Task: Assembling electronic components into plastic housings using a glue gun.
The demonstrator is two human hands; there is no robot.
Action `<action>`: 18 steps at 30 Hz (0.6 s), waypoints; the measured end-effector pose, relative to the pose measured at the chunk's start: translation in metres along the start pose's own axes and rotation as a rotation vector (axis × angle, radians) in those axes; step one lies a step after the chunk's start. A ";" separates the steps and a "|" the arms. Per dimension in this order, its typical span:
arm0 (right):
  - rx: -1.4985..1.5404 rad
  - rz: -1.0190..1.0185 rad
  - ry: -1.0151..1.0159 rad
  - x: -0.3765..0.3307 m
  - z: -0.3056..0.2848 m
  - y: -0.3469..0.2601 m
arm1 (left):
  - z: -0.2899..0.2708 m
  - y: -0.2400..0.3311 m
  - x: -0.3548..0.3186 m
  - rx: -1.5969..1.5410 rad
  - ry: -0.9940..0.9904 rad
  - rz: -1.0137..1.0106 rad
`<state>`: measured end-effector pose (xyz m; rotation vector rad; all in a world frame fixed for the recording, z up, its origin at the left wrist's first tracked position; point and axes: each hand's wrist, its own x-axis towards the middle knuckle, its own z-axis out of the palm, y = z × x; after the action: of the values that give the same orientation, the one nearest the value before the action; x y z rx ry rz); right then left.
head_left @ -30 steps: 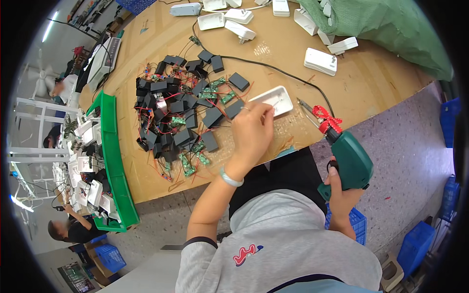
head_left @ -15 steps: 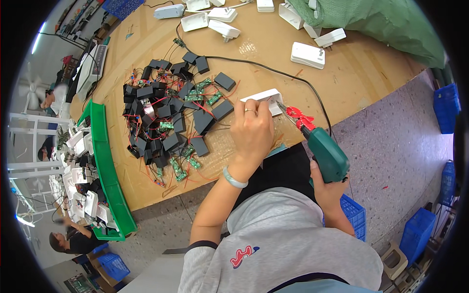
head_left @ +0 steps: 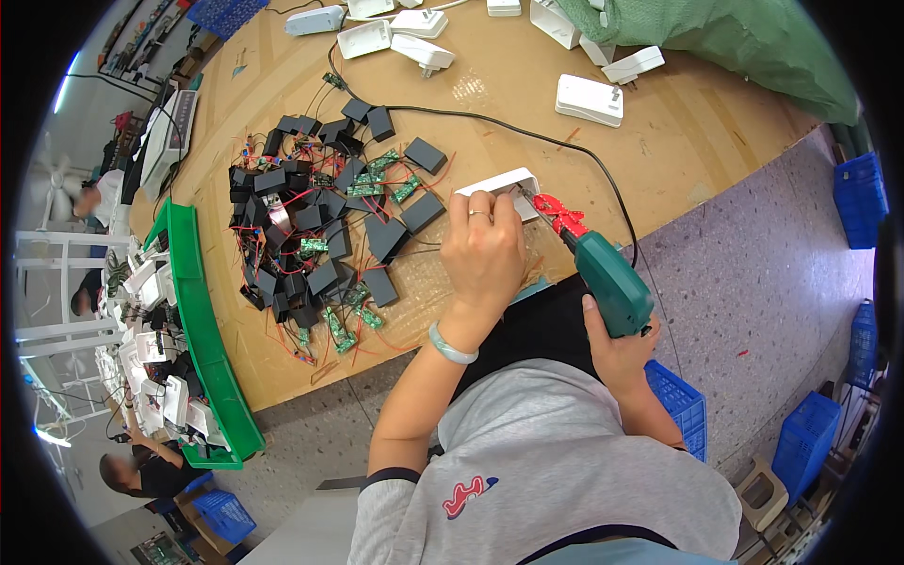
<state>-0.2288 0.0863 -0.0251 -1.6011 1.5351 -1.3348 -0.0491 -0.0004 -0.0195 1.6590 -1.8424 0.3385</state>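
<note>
Near the table's front edge, my left hand (head_left: 482, 250) is closed, its fingers gripping a shallow white plastic housing (head_left: 509, 179). The fingers hide part of the housing's inside. My right hand (head_left: 619, 356) is wrapped around the handle of a green pistol-shaped soldering gun (head_left: 614, 282) with red wrapping on its front. Its thin metal tip points into the housing beside my left fingertips; whether it touches anything there I cannot tell. To the left lies a heap of black rectangular blocks (head_left: 323, 278) with red wires and green circuit boards (head_left: 365, 185).
A black cable (head_left: 499, 119) curves across the cardboard-covered table (head_left: 697, 155). White plug housings (head_left: 589, 100) lie at the back, beside a green sack (head_left: 725, 42). At left stands a green bin (head_left: 202, 320) beside many white parts. Blue crates (head_left: 808, 443) and two people are farther off.
The soldering gun and my right hand have moved a little left and up, bringing the tip farther over the housing. My left hand keeps its grip. The view has shifted slightly.
</note>
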 end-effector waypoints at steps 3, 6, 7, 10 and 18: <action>0.016 0.037 0.001 -0.001 0.003 0.003 | 0.002 0.000 0.000 0.012 -0.002 0.006; 0.017 0.039 0.001 -0.001 0.003 0.003 | 0.001 0.000 0.000 0.008 -0.008 -0.002; 0.018 0.039 0.001 -0.001 0.003 0.004 | 0.001 0.000 0.000 0.009 -0.008 -0.001; 0.037 0.042 0.008 -0.001 0.004 0.004 | 0.002 0.000 0.000 0.018 -0.007 0.004; 0.071 0.032 -0.005 0.002 0.004 0.003 | 0.002 0.001 0.002 0.046 0.003 0.044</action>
<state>-0.2267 0.0829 -0.0284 -1.5292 1.4878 -1.3513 -0.0508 -0.0025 -0.0196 1.6497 -1.8836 0.4051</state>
